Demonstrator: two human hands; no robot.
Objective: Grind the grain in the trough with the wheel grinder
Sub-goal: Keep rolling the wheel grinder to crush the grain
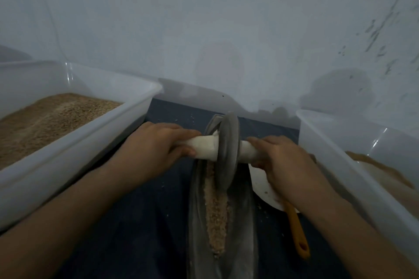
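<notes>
Risk: the wheel (226, 152) may ride up the trough (240, 222) wall and throw grain (216, 208) onto the floor if one side is pushed harder
Left hand (156, 142): clenched round the left handle (204, 147), wrist straight
Right hand (278, 161): grasping the right handle end
Wheel: upright in the trough, near its far end
Grain: along the groove, nearer than the wheel

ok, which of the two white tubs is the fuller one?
The left tub, beside the left hand: tan grain covers its visible floor. The right tub shows only a thin brownish layer low down.
</notes>
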